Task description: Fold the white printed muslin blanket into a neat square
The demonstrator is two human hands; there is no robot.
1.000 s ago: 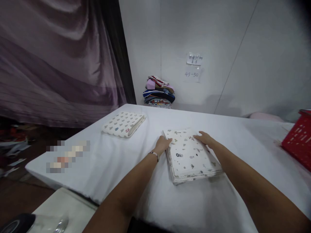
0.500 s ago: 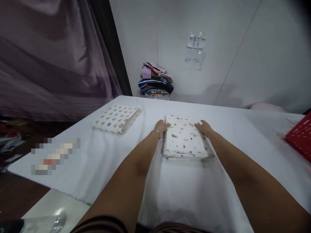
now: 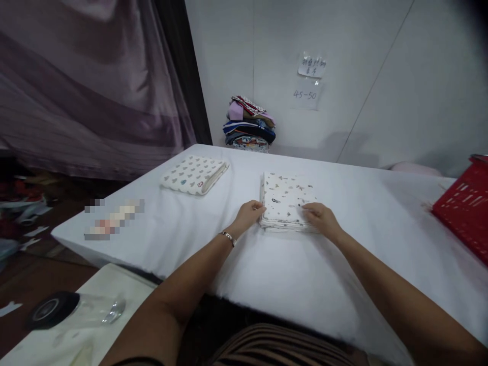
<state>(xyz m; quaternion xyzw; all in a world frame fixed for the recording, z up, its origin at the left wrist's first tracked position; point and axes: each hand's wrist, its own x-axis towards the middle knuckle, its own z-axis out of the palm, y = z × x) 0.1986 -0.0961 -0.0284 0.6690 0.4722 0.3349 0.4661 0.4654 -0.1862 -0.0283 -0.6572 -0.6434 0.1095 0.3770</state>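
Observation:
A folded white cloth point(image 3: 287, 201) with small grey and dark prints lies in several layers on the white-covered table. My left hand point(image 3: 248, 213), with a bracelet at the wrist, is at its left edge, the fingers bent and closed on the layers there. Over the right side of the same cloth is my right hand point(image 3: 321, 217), its thumb and fingers drawn together against the fabric. Just what the right fingertips pinch is partly hidden. Farther left lies a second folded cloth point(image 3: 194, 175), white with grey motifs and thick rounded folds.
White cloth covers the table point(image 3: 366, 254). A red basket point(image 3: 465, 203) stands at the right edge. Behind the table rises a stack of folded fabrics point(image 3: 249, 124). A clear bottle with a black cap point(image 3: 55, 307) lies on a pale surface at lower left. A blurred-out patch point(image 3: 114, 218) covers something on the left.
Both hands have drawn back toward me along the cloth's sides, and their fingers have closed in. The view has shifted, so more of the table's near edge and the red basket shows.

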